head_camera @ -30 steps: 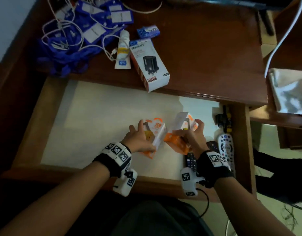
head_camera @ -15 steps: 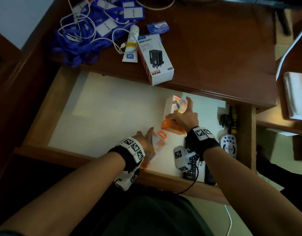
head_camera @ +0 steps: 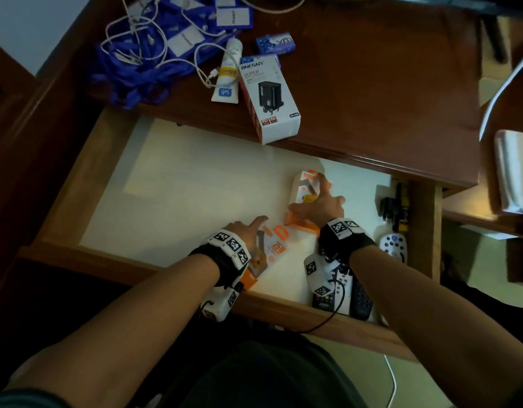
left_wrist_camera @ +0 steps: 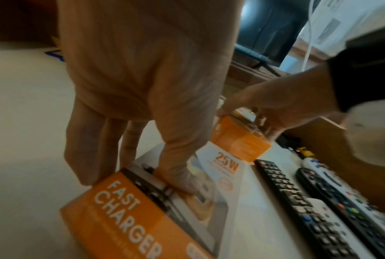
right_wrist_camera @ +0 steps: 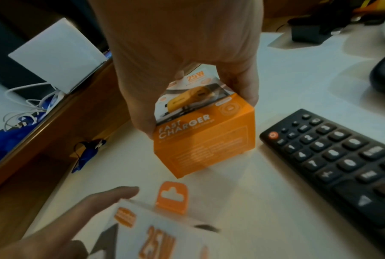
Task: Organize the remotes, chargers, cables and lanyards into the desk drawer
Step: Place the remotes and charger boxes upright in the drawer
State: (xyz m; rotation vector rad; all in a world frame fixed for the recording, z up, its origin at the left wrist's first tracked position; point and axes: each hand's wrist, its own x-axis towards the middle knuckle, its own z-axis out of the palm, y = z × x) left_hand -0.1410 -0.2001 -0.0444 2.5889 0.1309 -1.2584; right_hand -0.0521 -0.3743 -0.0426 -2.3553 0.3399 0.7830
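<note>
Both hands are down in the open drawer [head_camera: 86, 184], near its front right corner. The left hand [head_camera: 248, 231] holds one orange fast-charger box [left_wrist_camera: 147, 219] lying flat on the drawer floor, fingers on one long side and thumb on top; the wrist hides the box's near end in the head view. The right hand [head_camera: 322, 206] clasps a second charger box [right_wrist_camera: 205, 138] by its sides, just behind the first; its far end is hidden under the palm. Remotes [right_wrist_camera: 333, 154] lie along the drawer's right side, partly covered by the right forearm. On the tabletop's back left corner, blue lanyards [head_camera: 142, 69] and white cables [head_camera: 130, 33] tangle, cut off at the frame edge. A white charger box [head_camera: 269, 101] overhangs the tabletop's front edge.
</note>
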